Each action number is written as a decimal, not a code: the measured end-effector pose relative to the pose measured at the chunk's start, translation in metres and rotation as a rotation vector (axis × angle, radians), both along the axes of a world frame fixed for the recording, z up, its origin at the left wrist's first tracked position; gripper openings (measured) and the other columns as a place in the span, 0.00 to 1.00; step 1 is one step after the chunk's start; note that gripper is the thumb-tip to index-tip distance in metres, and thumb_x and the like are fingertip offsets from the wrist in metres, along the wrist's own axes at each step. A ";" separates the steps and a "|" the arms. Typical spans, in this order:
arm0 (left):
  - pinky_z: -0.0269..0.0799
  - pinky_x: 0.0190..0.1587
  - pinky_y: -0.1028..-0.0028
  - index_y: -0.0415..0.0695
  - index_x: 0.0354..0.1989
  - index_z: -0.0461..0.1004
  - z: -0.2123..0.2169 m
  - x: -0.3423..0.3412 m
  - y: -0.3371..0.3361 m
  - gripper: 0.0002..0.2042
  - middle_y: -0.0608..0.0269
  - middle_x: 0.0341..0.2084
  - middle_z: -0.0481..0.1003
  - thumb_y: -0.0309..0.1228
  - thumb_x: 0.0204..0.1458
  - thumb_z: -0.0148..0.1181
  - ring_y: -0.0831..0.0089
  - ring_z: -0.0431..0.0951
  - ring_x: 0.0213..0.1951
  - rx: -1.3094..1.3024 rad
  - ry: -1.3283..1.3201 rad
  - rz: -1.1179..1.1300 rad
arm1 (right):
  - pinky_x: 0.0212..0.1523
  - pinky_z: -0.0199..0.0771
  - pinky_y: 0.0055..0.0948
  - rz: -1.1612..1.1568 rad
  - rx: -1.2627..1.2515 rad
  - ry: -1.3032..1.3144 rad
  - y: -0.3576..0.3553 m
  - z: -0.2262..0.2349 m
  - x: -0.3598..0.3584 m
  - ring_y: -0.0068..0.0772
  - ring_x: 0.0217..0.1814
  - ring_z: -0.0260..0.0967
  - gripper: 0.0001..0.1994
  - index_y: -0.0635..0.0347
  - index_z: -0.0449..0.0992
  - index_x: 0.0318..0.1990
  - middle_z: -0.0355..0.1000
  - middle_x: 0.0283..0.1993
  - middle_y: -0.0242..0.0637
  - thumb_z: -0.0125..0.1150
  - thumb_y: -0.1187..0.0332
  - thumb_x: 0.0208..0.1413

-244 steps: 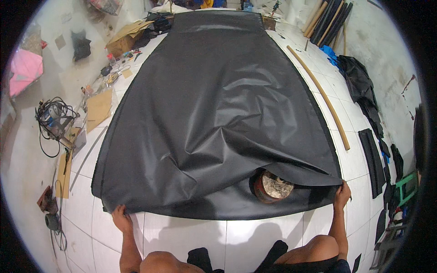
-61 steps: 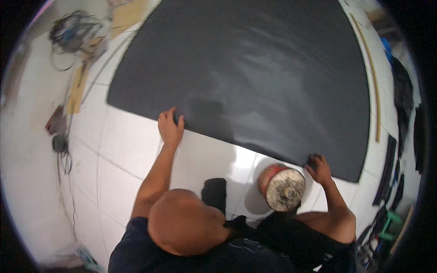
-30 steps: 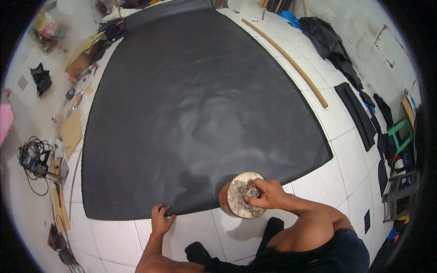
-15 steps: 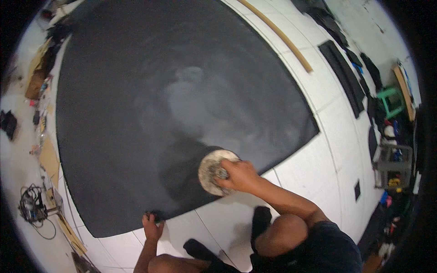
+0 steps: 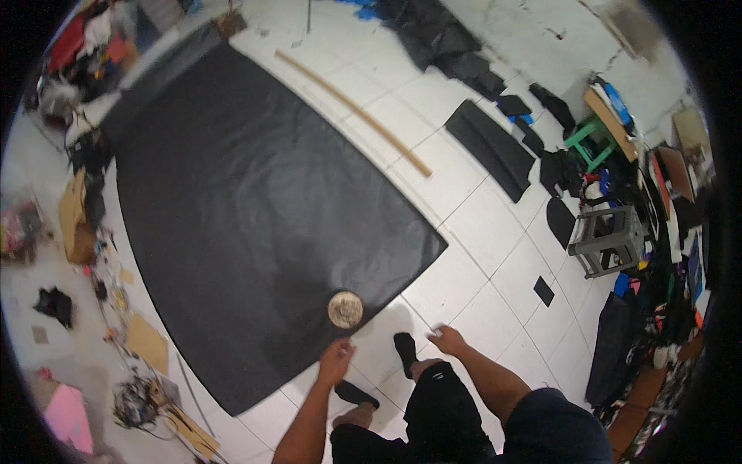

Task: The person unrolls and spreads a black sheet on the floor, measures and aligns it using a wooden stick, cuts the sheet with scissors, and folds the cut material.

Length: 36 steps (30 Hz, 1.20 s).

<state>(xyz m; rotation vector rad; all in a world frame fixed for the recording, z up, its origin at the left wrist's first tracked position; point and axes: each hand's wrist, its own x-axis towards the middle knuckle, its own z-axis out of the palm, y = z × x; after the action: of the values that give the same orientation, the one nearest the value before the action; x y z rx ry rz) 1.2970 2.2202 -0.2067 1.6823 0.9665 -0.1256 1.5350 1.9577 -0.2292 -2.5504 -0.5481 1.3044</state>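
Observation:
A large black sheet (image 5: 255,193), likely fabric or leatherette, lies spread on the white tiled floor. Near its front edge rests a pale round disc (image 5: 345,310) with dark specks, untouched by either hand. My left hand (image 5: 337,362) hovers just in front of the disc by the sheet's edge, its fingers curled together; whether anything sits in them is hidden. Out to the right, over bare tiles, my right hand (image 5: 448,340) has its fingers bent together, with a small pale spot at the fingertips that is too small to name.
A long tan tube (image 5: 355,112) lies beyond the sheet's right edge. Black pieces (image 5: 495,151), a green stool (image 5: 591,145) and a grey stool (image 5: 607,240) stand or lie at the right. Tangled cables (image 5: 139,398) and cardboard (image 5: 145,344) are at the left. My feet are between the hands.
My right hand has let go of the round disc, which stays on the sheet. Both hands have drawn back from their places, and the view has risen and shifted to show more floor.

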 end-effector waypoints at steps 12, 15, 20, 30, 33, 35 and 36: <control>0.70 0.52 0.61 0.47 0.51 0.75 0.085 -0.073 0.043 0.17 0.51 0.48 0.75 0.40 0.56 0.51 0.56 0.75 0.50 0.167 0.722 -0.530 | 0.17 0.66 0.28 -0.999 0.184 0.238 -0.358 0.121 0.053 0.28 0.18 0.69 0.09 0.57 0.75 0.29 0.72 0.20 0.36 0.62 0.61 0.52; 0.71 0.50 0.62 0.44 0.51 0.74 0.137 -0.009 0.051 0.19 0.48 0.48 0.75 0.40 0.54 0.55 0.56 0.77 0.48 -0.167 0.680 0.455 | 0.14 0.64 0.29 -0.968 -0.123 0.406 -0.363 0.123 0.149 0.30 0.15 0.67 0.13 0.65 0.74 0.30 0.70 0.20 0.38 0.66 0.63 0.52; 0.72 0.40 0.65 0.35 0.44 0.75 0.216 0.262 0.039 0.22 0.53 0.35 0.77 0.44 0.52 0.60 0.66 0.77 0.37 0.014 0.284 0.120 | 0.14 0.63 0.26 -1.043 0.237 -0.022 -0.329 0.133 0.327 0.25 0.17 0.66 0.13 0.60 0.72 0.31 0.69 0.22 0.35 0.64 0.59 0.52; 0.70 0.45 0.63 0.38 0.44 0.76 0.060 0.330 0.112 0.20 0.54 0.41 0.77 0.43 0.53 0.58 0.61 0.77 0.40 -0.236 0.359 0.042 | 0.16 0.64 0.22 -0.513 0.293 -0.190 -0.057 0.140 0.628 0.25 0.23 0.69 0.14 0.62 0.72 0.44 0.72 0.27 0.35 0.62 0.62 0.55; 0.70 0.47 0.63 0.37 0.47 0.74 0.066 0.376 0.184 0.22 0.52 0.44 0.76 0.45 0.54 0.57 0.59 0.76 0.43 -0.077 0.645 -0.090 | 0.17 0.67 0.24 -0.719 0.329 0.063 -0.011 0.145 0.655 0.27 0.22 0.70 0.14 0.62 0.74 0.42 0.72 0.25 0.35 0.63 0.63 0.54; 0.70 0.48 0.63 0.37 0.49 0.73 0.082 0.444 0.248 0.24 0.50 0.45 0.75 0.46 0.54 0.56 0.58 0.76 0.45 -0.004 0.593 0.005 | 0.17 0.70 0.26 -0.794 0.333 0.218 0.009 0.150 0.679 0.29 0.21 0.71 0.14 0.62 0.75 0.41 0.72 0.24 0.36 0.64 0.62 0.53; 0.70 0.49 0.62 0.36 0.50 0.73 0.097 0.489 0.286 0.24 0.49 0.46 0.75 0.46 0.54 0.55 0.57 0.75 0.46 0.030 0.532 0.111 | 0.15 0.68 0.25 -0.899 0.203 0.284 0.015 0.145 0.693 0.28 0.19 0.70 0.13 0.61 0.75 0.39 0.71 0.23 0.36 0.64 0.62 0.53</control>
<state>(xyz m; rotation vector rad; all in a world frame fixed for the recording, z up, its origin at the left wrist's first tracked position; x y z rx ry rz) 1.7857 2.5063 -0.1102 1.6492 1.4584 -0.5055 2.2277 1.9722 -0.0844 -1.9692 0.4601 1.1265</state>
